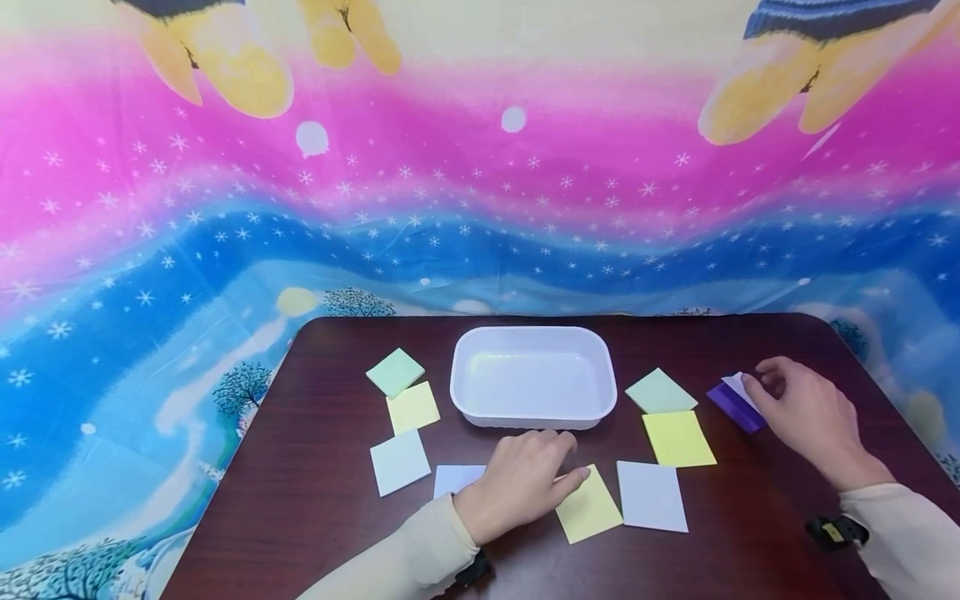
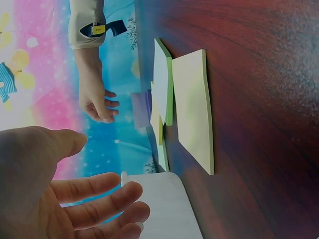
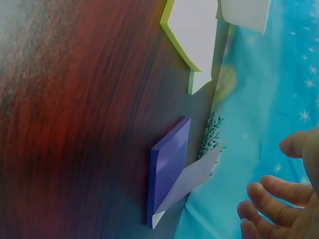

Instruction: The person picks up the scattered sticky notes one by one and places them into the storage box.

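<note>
At the table's right, a purple sticky-note pad (image 1: 735, 407) lies with a whitish sheet (image 3: 189, 180) folded up from one end. My right hand (image 1: 813, 417) hovers over that pad, fingers loosely bent; in the right wrist view a gap separates the fingertips (image 3: 255, 191) from the sheet. My left hand (image 1: 517, 479) hangs palm down in front of the white plastic tub (image 1: 532, 419), holding nothing. Its thumb overlaps a pale yellow pad (image 1: 588, 508) in the head view, while the left wrist view shows relaxed fingers (image 2: 102, 186). A pale lilac pad (image 1: 456, 477) is partly hidden behind this hand.
Left of the tub lie a green pad (image 1: 396, 372), a yellow pad (image 1: 414, 408) and a pale blue-white pad (image 1: 400, 462). On its right are another green pad (image 1: 660, 390), a bright yellow pad (image 1: 678, 439) and a white pad (image 1: 652, 497). A printed cloth (image 1: 480, 183) hangs behind the table.
</note>
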`<act>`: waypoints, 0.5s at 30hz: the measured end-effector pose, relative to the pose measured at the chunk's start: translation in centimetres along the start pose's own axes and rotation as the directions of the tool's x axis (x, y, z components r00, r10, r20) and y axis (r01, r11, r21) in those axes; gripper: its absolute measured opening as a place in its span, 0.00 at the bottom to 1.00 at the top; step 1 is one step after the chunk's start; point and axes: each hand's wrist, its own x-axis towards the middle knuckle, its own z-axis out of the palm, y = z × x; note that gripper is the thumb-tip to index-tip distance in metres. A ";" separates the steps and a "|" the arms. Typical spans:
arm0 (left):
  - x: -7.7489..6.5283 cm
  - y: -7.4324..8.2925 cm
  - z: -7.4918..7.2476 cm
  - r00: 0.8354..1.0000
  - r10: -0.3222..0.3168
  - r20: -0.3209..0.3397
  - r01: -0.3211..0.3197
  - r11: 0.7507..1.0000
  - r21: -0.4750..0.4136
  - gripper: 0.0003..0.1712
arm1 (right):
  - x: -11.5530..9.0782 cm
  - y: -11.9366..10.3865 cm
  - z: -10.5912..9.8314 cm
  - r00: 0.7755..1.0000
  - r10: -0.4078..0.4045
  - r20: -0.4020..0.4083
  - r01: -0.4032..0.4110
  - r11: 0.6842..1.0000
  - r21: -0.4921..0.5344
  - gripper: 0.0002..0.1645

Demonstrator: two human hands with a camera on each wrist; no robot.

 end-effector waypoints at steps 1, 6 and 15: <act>0.0 0.0 0.0 1.000 0.000 0.001 0.000 1.000 0.002 0.17 | 0.0 0.1 0.0 1.000 0.002 0.001 -0.002 1.000 -0.001 0.29; 0.0 0.0 0.1 1.000 -0.004 0.000 0.004 1.000 0.001 0.16 | 0.1 0.6 0.3 1.000 0.017 0.018 -0.017 1.000 -0.004 0.29; 0.0 0.1 0.0 1.000 -0.008 0.003 0.008 1.000 -0.012 0.17 | 0.1 1.7 0.9 0.997 0.036 0.070 -0.035 0.999 -0.017 0.33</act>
